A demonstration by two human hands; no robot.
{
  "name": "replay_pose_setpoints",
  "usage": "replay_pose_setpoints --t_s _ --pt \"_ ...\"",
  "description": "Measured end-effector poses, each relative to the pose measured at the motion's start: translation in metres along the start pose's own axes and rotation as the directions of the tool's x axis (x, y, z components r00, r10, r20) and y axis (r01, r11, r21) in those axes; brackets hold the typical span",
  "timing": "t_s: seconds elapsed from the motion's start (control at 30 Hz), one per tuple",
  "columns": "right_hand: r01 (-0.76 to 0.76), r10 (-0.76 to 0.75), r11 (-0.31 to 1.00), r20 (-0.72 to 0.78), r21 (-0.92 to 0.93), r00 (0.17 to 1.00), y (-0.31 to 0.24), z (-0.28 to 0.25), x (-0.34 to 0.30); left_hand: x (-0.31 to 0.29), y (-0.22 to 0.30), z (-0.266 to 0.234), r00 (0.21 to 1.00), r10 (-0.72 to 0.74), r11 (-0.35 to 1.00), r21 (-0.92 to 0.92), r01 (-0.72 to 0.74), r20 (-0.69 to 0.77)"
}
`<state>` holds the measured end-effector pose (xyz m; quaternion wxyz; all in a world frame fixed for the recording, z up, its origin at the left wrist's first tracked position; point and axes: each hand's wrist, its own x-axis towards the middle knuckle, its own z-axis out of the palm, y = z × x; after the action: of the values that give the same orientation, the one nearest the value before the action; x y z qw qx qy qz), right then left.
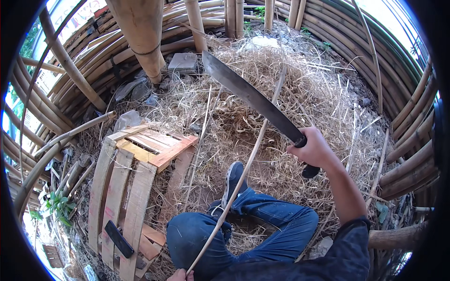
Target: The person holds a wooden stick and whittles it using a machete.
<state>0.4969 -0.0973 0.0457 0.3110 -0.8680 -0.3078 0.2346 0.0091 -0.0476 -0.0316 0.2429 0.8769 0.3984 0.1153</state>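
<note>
My right hand [315, 149] grips the dark handle of a machete [248, 95]. Its long, broad blade slants up and to the left, crossing over a bamboo strip [242, 177] in this view; I cannot tell if the two touch. The strip is pale, long and thin, running from the lower edge up over my bent left knee toward the far side. At the lower edge, my left hand [179, 275] pinches the near end of the strip, with only its fingers showing. My legs are folded in blue jeans, and one shoe [233, 178] shows.
Thin curled shavings [304, 98] cover the ground ahead. A wooden crate [133, 175] stands at left with a phone [119, 239] on its slats. Bamboo poles [347, 42] are stacked around the sides, and a thick bamboo post [140, 37] rises at the far left.
</note>
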Motion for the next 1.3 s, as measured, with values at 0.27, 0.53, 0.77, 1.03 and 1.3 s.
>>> replay_pose_setpoints --t_s 0.27,0.53,0.77,1.03,1.3 --pt "0.063 -0.075 0.988 -0.076 -0.143 0.994 -0.020 -0.021 0.009 -0.001 -0.003 0.005 0.999 0.022 0.999 0.025 -0.021 -0.034" --pt "-0.029 0.031 0.998 0.042 -0.048 0.999 -0.018 -0.007 0.012 0.006 0.000 0.003 0.999 0.036 0.999 0.005 -0.036 -0.030" --pt "-0.068 0.060 0.997 0.157 0.045 0.986 -0.016 -0.004 0.008 0.005 0.006 -0.002 0.997 0.000 0.999 0.051 0.004 -0.072" --pt "-0.134 0.109 0.988 0.260 0.081 0.960 -0.013 -0.007 -0.004 0.005 0.004 -0.004 0.999 -0.014 0.999 0.035 0.016 -0.038" --pt "0.051 -0.054 0.999 0.375 0.018 0.926 -0.029 0.030 -0.025 0.007 0.009 -0.010 0.999 -0.033 0.999 0.034 0.032 0.011"
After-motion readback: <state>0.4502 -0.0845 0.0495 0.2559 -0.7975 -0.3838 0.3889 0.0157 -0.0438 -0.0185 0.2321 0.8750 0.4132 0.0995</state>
